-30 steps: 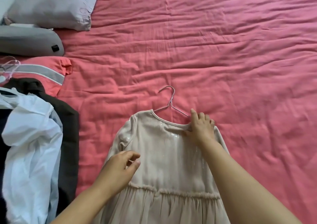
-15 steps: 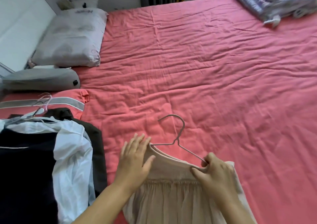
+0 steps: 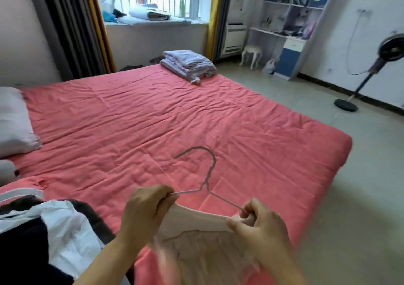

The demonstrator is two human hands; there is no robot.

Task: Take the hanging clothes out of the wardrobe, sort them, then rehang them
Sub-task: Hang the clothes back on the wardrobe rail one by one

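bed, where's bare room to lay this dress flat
The wide stretch of red sheet between the pillow at left, the folded quilt at the far corner and the hanger is bare. The near left is crowded with the pile of clothes.

Thin metal wire hanger [image 3: 206, 183], soft matt cloth dress [image 3: 196, 236], wrinkled cloth bedsheet [image 3: 153, 118].

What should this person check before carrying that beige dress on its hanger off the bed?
1. Left hand grips the wire hanger and dress shoulder: ok.
2. Right hand pinches the other shoulder of the beige dress at the hanger arm: ok.
3. Hanger hook free and upright: ok.
4. Both dress shoulders seated on the hanger: cannot tell, the hands cover them.
5. Skirt lifted off the pink bed: cannot tell, blurred.
6. Pile of clothes apart from the dress: ok.
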